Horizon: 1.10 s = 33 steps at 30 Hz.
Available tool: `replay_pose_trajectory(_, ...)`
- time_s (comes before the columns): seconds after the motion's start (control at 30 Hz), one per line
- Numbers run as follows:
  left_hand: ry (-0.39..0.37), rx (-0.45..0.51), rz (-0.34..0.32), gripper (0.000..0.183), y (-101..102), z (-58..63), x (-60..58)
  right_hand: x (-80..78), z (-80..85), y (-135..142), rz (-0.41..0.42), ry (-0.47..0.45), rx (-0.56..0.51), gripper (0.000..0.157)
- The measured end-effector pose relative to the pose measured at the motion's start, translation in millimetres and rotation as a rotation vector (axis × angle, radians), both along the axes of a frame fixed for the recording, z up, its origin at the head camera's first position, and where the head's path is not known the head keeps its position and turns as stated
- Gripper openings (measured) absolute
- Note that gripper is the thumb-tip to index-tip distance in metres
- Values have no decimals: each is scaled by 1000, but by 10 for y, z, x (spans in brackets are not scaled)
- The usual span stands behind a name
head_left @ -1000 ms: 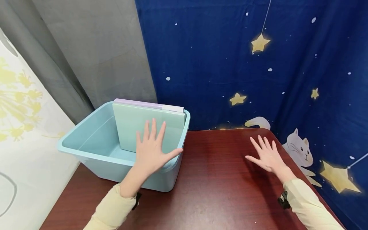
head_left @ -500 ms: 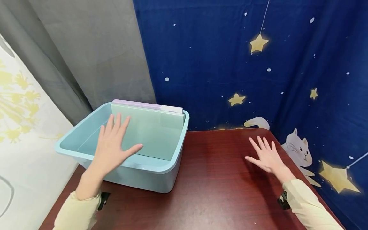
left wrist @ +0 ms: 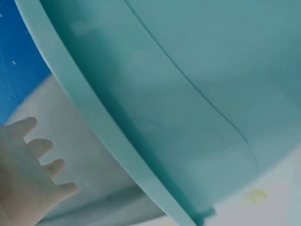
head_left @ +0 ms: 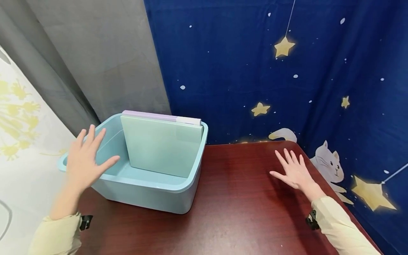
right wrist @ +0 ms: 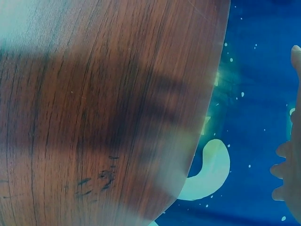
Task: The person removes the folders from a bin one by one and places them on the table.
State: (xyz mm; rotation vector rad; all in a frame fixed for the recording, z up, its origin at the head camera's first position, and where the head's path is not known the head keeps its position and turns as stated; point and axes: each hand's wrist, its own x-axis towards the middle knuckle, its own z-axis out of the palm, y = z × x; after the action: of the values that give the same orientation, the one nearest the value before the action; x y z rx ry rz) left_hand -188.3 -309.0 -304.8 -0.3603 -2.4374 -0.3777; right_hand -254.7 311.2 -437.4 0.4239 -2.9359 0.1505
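A light blue plastic basin (head_left: 143,200) stands on the left of the table. Inside it, leaning at the back, is a flat pale green box or folder (head_left: 159,145), and behind that shows the top edge of a lilac and white one (head_left: 149,115). My left hand (head_left: 83,161), fingers spread and holding nothing, hovers over the basin's left side; in the left wrist view the basin's outer wall (left wrist: 188,94) fills much of the picture. Over the table's right part hovers my right hand (head_left: 294,173), fingers spread, with nothing in it.
The dark red wooden table (head_left: 236,198) ends at the back against a blue star-print curtain (head_left: 229,63). A grey curtain (head_left: 111,63) hangs behind the basin, and a white cloth with yellow print (head_left: 19,117) is at far left.
My left hand has moved left, from in front of the green item to the basin's left side. The right hand has stayed nearly still, and the basin stands where it was.
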Motion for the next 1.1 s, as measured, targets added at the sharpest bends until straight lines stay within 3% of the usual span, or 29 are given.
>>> replay_pose_trajectory(0.43, -12, 0, 67, 75, -470, -203, -37, 11, 71, -138, 7, -6, -37, 86)
replay_pose_trajectory(0.87, -6, 14, 81, 70, -639, -350, -50, -9, 252, -394, 75, 62, -83, 87)
replay_pose_trajectory(1.1, -17, 8, 93, 69, -702, -432, -75, -38, 373, -564, 124, 115, -171, 83)
